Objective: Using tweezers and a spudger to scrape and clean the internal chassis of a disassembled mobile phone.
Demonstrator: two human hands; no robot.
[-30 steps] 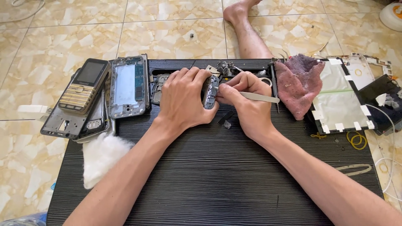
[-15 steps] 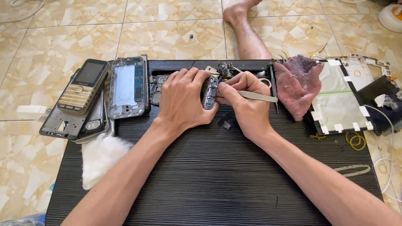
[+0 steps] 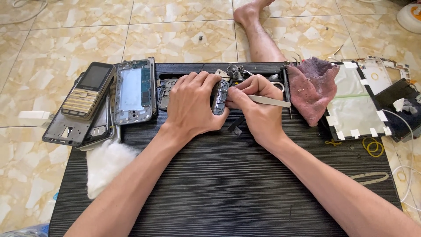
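Head view, looking down on a low black ribbed plastic table (image 3: 219,184) set on a tiled floor. Centre of frame: a small dark phone circuit assembly (image 3: 219,97) is stood on edge, its long axis running away from the viewer — slightly tilted toward the upper right. It is grasped from the left by the left hand (image 3: 193,105), whose fingers are curled over its top. The right hand (image 3: 256,107) lies just to its right, closed on slim metal tweezers (image 3: 272,101); the tweezer tips are directed leftward at the assembly's right face, the handle trailing to the right. Both hands are touching or nearly touching across the part. At left, a gold-keyed bar phone (image 3: 87,90) and a silver phone frame (image 3: 132,91) are seen; at right, a crumpled mauve cloth (image 3: 309,87) — beside a white-backed tablet panel (image 3: 355,105).
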